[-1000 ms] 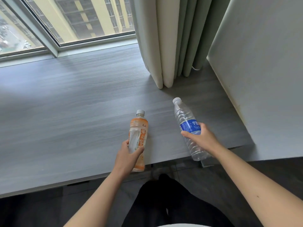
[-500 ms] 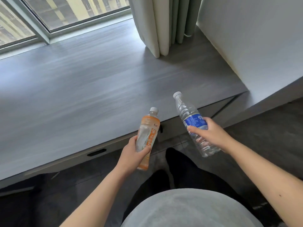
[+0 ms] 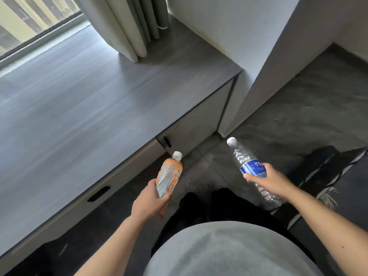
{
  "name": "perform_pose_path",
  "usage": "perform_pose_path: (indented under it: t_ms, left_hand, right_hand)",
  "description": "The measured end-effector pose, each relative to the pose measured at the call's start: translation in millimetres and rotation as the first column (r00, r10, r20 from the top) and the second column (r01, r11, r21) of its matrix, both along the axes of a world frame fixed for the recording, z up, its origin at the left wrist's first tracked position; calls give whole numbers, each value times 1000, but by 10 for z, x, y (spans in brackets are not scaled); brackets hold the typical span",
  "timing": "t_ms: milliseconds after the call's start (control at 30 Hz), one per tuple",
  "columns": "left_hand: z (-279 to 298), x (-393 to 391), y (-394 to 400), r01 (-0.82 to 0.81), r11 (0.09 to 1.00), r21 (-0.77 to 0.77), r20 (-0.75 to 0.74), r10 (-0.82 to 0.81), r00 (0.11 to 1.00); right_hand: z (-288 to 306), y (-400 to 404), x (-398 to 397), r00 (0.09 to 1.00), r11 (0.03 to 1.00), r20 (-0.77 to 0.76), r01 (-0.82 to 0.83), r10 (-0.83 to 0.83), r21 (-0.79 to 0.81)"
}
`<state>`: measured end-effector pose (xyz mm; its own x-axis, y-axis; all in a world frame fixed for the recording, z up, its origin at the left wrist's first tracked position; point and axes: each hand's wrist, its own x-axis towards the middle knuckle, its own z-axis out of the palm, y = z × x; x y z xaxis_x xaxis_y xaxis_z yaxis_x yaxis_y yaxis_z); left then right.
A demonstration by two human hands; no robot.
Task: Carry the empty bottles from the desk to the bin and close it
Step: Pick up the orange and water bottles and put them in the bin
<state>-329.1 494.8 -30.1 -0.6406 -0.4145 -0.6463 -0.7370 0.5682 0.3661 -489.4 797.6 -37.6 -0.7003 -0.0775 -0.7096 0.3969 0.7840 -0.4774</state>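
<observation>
Two empty bottles held over a dark floor, clear of the grey surface.

Left fingers [image 3: 153, 183] wrap an orange-labelled plastic bottle [image 3: 169, 177]; right fingers [image 3: 253, 177] grip a clear blue-labelled plastic bottle [image 3: 251, 168], caps pointing away, likely ready for carrying. The grey wood-grain surface [image 3: 89, 100] lies left, cream curtain [image 3: 123, 26] far. No bin visible.

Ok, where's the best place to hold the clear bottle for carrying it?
Grip the clear bottle around its labelled middle, from the side, as the right hand does now. The body there is round and slim enough for fingers to wrap; the thin, crinkled lower part looks likelier to buckle.
</observation>
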Motion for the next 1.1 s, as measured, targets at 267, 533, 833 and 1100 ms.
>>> perform_pose_path:
  t_ms: [267, 533, 833, 1100]
  left_hand:
    - [-98, -243, 382, 141, 983, -116, 130, -126, 983]
    - [-215, -577, 676, 241, 964, -108, 194, -218, 957]
    - [-293, -1015, 540, 378, 920, -103, 245, -345, 906]
    - [-329, -1574, 636, 558, 822, -115, 280, -512, 812]
  right_hand:
    - [-218, 989, 222, 981, 979, 71, 175, -183, 101]
    - [-301, 1410, 316, 957, 957, 85, 268, -278, 108]
    - [-351, 1388, 577, 890, 895, 106, 435, -444, 99]
    - [-357, 1566, 1012, 739, 747, 121, 664, -662, 35]
